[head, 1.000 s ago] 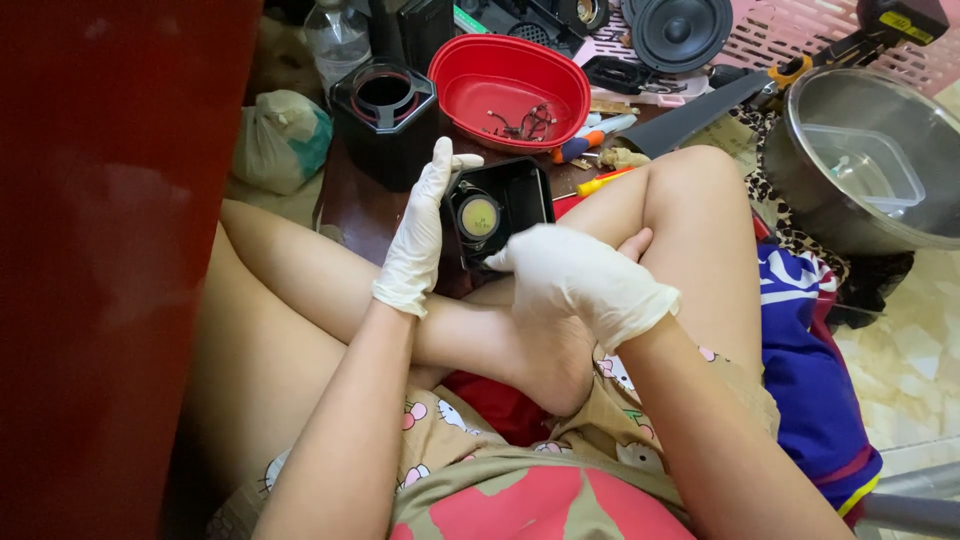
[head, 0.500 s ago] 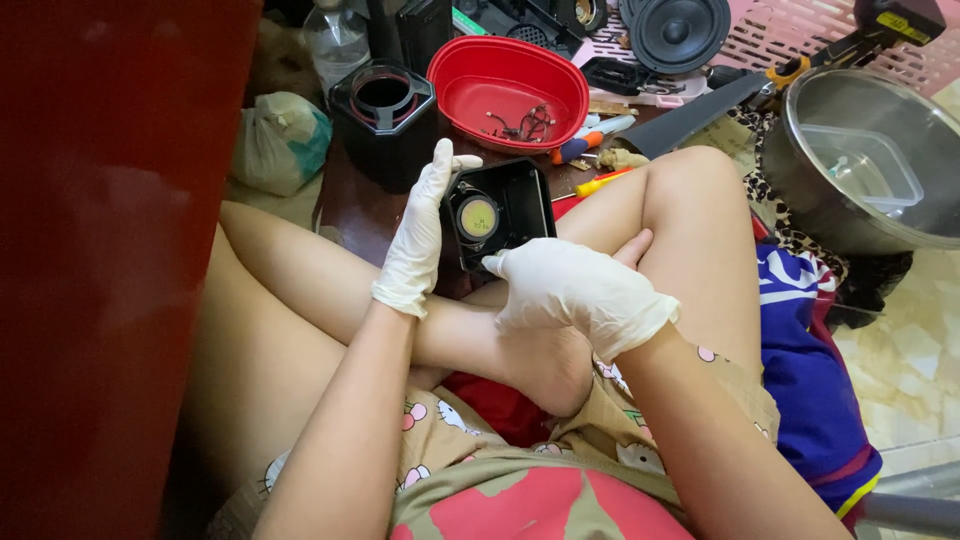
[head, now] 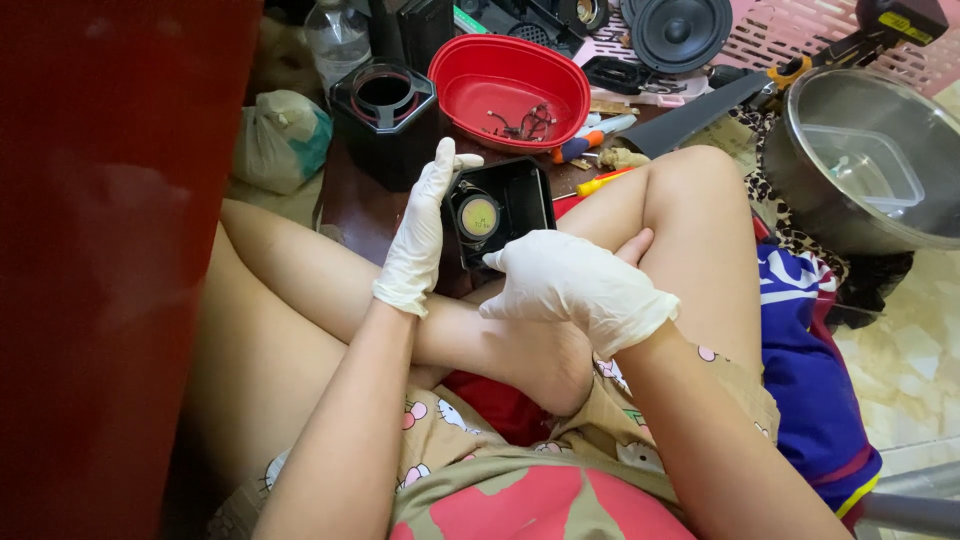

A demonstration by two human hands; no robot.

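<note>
A small black square part with a round yellowish centre [head: 495, 210] stands tilted between my crossed legs. My left hand [head: 420, 235], in a white glove, grips its left edge, thumb over the top corner. My right hand [head: 575, 285], also gloved, lies curled over its lower right corner and against my foot; whether its fingers grip the part is hidden.
A red oval bowl [head: 470, 80] with small dark bits sits behind the part. A black square housing [head: 385, 115] stands to its left, screwdrivers [head: 590, 150] to its right. A steel pot [head: 800, 180] with a clear box is at right, a dark red panel [head: 110, 250] at left.
My right hand has slid a little down and toward me along the part's lower right corner. The left hand and the part have stayed put.
</note>
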